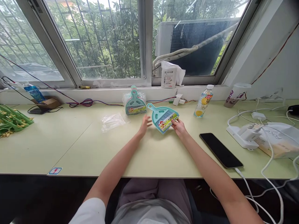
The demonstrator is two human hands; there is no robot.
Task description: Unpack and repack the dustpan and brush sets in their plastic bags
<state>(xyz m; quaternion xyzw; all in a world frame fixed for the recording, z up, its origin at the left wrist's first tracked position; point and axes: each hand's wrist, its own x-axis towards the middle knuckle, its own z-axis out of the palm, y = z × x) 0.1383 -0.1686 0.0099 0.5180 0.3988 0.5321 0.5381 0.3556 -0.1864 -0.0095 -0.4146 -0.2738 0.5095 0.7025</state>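
Observation:
A small teal dustpan-and-brush set [163, 117] with a colourful label lies on the pale green table [77, 149]. My right hand [177, 126] pinches its near right corner. My left hand [145, 123] hovers just left of it with the fingers spread, holding nothing. A stack of the same teal dustpan sets [135, 102] stands behind, near the window sill. A crumpled clear plastic wrapper [112, 121] lies to the left of my left hand.
A black phone [220, 150] on a white cable lies at the right, beside a white power strip [244, 135] with chargers and a paper bag [279, 140]. A drink bottle [203, 101] stands behind. Green clothes pegs [11, 119] lie far left.

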